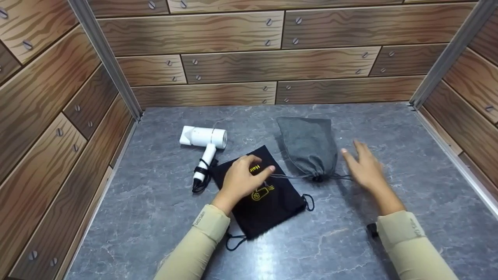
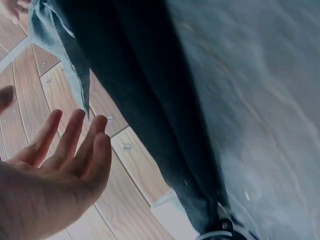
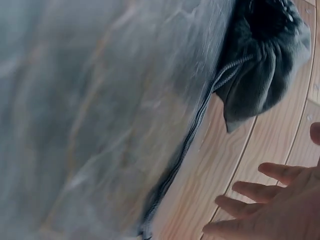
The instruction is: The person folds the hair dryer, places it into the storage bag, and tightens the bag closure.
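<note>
Two pale khaki sleeves come in closest, the left sleeve (image 1: 194, 249) at the bottom centre-left of the frame and the right sleeve (image 1: 412, 245) at the lower right; from the one, the left hand (image 1: 239, 177) reaches over a black drawstring bag (image 1: 272, 217) near the middle, its fingers loosely bent and parted, the thumb standing away from them; the right hand (image 1: 363, 167), right of centre, is spread, just beside a grey pouch (image 1: 309, 144).

The black bag lies flat and slantwise on the grey marbled desk (image 1: 128, 233), with yellow print (image 1: 262, 192) that begins "Hair" and cord loops at its lower corners; the grey pouch lies above and to its right, neck gathered toward the bottom of the frame, grey drawstrings (image 1: 290, 177) running out both ways; upper left of the bag rests a white hair dryer (image 1: 204, 137), a black cord (image 1: 201, 170) wound at its handle; wood-plank-patterned walls (image 1: 233, 35) rise behind.
</note>
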`<state>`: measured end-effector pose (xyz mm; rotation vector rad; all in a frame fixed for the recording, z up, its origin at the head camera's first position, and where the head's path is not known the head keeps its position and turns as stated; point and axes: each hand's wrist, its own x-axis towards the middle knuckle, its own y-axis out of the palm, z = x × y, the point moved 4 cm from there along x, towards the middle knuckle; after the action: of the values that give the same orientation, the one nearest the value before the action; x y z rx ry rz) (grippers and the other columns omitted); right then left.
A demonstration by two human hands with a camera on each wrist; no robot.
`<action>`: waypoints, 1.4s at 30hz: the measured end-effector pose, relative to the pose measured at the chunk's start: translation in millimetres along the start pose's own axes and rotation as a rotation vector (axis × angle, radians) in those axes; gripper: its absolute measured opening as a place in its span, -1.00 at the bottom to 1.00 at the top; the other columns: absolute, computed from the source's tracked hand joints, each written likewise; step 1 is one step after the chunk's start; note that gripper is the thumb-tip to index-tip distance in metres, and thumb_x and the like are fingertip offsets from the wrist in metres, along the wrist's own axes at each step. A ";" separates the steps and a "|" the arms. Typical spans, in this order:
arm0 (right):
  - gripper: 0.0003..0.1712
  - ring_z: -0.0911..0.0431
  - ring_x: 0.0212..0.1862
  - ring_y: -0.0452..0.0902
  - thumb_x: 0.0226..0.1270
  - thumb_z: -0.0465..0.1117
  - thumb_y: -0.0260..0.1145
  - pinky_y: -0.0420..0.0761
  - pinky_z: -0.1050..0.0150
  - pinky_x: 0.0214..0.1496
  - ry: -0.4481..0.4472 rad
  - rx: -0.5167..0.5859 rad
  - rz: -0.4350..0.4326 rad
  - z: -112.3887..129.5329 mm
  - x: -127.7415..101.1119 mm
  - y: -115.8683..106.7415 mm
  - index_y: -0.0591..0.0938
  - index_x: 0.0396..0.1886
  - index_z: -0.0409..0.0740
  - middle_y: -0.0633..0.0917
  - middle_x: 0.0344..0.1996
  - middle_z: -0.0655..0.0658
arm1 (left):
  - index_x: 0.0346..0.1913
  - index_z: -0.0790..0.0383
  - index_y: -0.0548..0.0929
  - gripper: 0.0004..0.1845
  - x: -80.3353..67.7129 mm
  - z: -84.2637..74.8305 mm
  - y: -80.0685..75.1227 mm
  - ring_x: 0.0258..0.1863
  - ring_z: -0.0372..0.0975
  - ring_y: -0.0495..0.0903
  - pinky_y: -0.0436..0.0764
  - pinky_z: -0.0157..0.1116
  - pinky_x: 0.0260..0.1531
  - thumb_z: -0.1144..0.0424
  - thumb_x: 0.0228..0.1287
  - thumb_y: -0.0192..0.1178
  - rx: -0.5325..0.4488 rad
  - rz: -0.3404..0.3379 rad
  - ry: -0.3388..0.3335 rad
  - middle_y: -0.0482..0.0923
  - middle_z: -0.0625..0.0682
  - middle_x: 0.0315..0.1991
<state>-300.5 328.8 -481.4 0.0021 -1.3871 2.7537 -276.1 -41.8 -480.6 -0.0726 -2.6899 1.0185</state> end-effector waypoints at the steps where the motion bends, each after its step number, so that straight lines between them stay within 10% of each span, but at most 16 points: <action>1: 0.05 -0.62 0.62 -0.22 0.65 0.43 -0.18 -0.27 -0.68 0.50 0.003 -0.030 0.013 2.2 1.1 2.2 -0.13 0.75 -0.21 -0.11 0.66 -0.56 | 0.13 0.14 0.76 -0.27 -0.9 0.6 -1.2 0.16 -0.04 0.70 0.63 -0.05 0.23 -0.44 0.26 0.30 0.031 -0.001 -0.004 0.75 0.04 0.11; 15: 0.19 -0.65 0.59 -0.49 0.49 0.63 -0.23 -0.52 -0.75 0.36 0.037 -0.116 0.051 26.7 9.5 15.9 -0.29 0.76 -0.01 -0.31 0.67 -0.50 | 0.19 0.09 0.75 -0.08 -4.3 25.0 -28.3 0.23 -0.07 0.68 0.60 -0.07 0.28 -0.63 0.11 0.25 0.038 -0.112 -0.108 0.75 -0.01 0.14; 42: 0.19 -0.56 0.63 -0.53 0.49 0.60 -0.14 -0.57 -0.64 0.45 -0.082 -0.190 0.053 73.9 30.0 42.1 -0.12 0.77 -0.07 -0.24 0.68 -0.51 | 0.33 0.20 0.65 -0.28 -16.3 64.6 -71.5 0.18 0.15 0.59 0.55 0.12 0.22 -0.05 0.15 0.56 0.181 -0.270 -0.144 0.59 0.19 0.25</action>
<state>-334.5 246.0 -470.4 0.0709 -1.6886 2.6792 -273.9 -139.4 -483.8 0.4007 -2.6215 1.2114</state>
